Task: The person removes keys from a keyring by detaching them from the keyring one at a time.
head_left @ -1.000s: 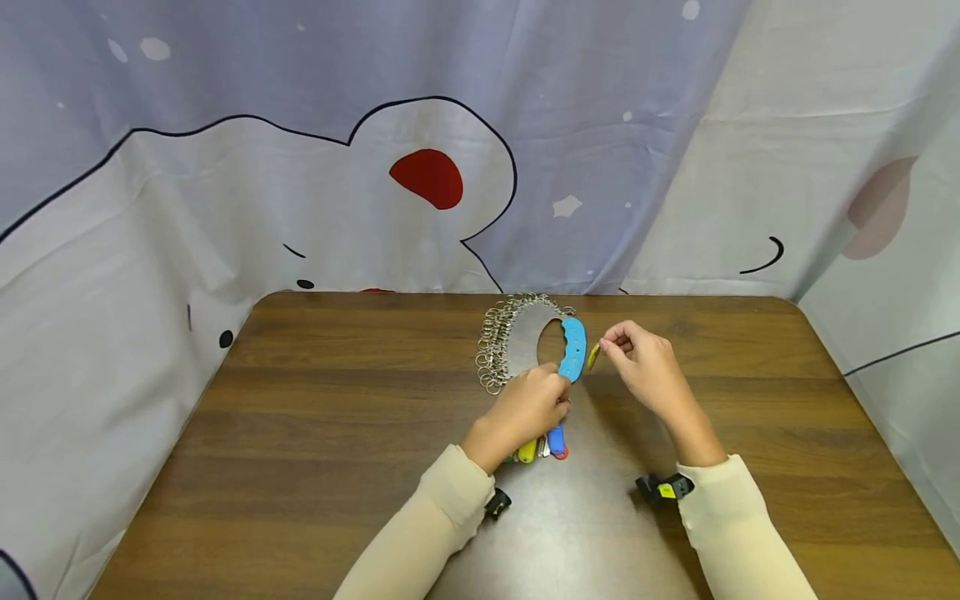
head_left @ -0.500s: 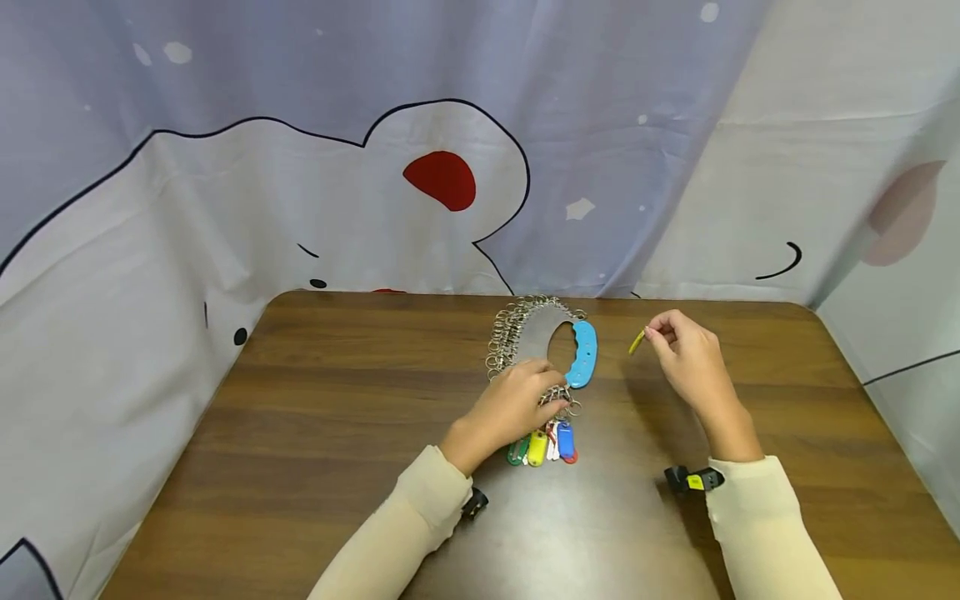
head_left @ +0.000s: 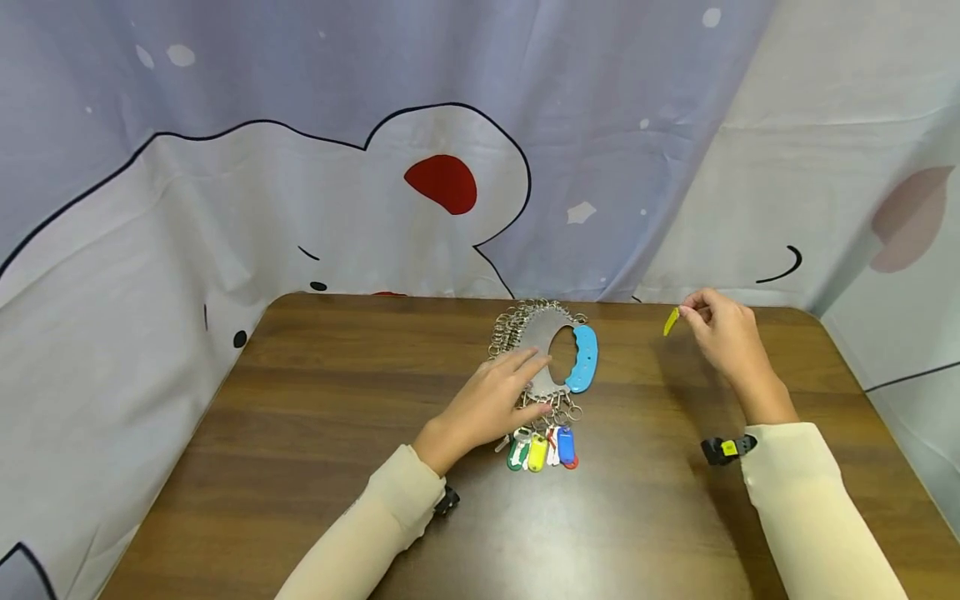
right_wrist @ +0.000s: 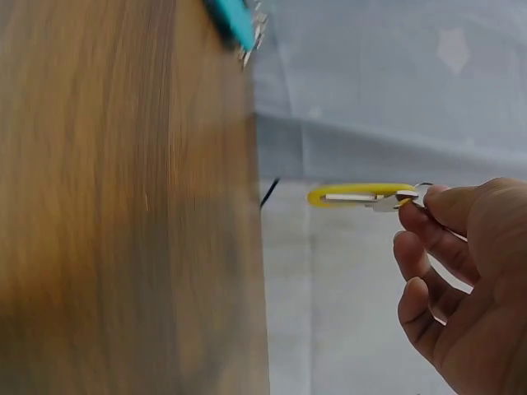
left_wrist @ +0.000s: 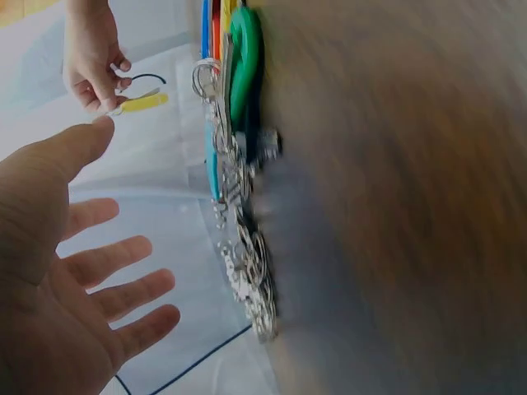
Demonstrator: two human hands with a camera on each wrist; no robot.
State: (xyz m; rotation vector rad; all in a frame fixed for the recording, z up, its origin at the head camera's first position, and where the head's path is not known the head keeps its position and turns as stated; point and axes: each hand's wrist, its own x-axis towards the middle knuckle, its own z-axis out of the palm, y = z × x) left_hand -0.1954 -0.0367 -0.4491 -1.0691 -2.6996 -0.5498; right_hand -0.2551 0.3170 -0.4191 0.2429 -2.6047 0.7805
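Observation:
My right hand pinches a yellow key tag by the ring end, raised over the right part of the table. In the right wrist view a silver key hangs beside the tag. A crescent-shaped metal key holder with a blue handle lies on the table, small rings along its curved edge. My left hand hovers over its near left side, fingers apart and holding nothing, hiding part of the plate. Green, yellow, blue and red key tags with keys lie at the holder's near end.
The brown wooden table reaches back to a printed curtain. Both wrists wear dark straps with small devices. Light reflects off the table's front middle.
My right hand has carried the yellow key tag right, away from the holder's handle. My left hand has let go near the holder, drawn left and spread its fingers, uncovering the tags.

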